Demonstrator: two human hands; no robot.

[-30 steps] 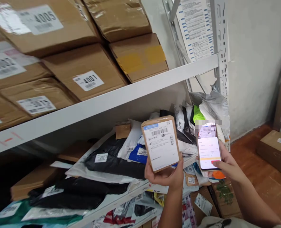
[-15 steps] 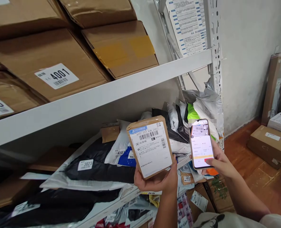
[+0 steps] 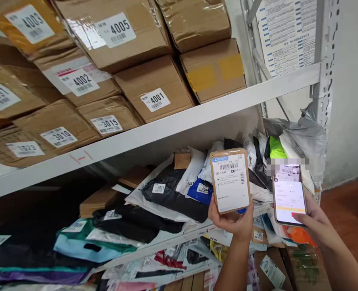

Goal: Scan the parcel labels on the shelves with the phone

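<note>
A small cardboard box [image 3: 231, 182] with a white shipping label faces me, held from below by my left hand [image 3: 231, 218], fingers and thumb wrapped round its lower edges. To the right of it, my right hand [image 3: 313, 218] grips a smartphone [image 3: 289, 198] upright. The thumb lies over a red button near the bottom of the lit screen. That screen shows a barcode picture above a white panel. Box and phone are apart, both in front of the middle shelf.
Numbered cardboard boxes [image 3: 154, 91] fill the upper shelf. Its white beam [image 3: 193, 115] crosses the view. Bagged parcels [image 3: 169, 186] crowd the middle shelf, with more below. A perforated upright post [image 3: 328, 72] stands at right, and a printed notice [image 3: 287, 36] hangs behind.
My view has swung left, so more numbered boxes show on the upper shelf. Box and phone appear further right in the picture, still held the same way. The thumb stays at the red button.
</note>
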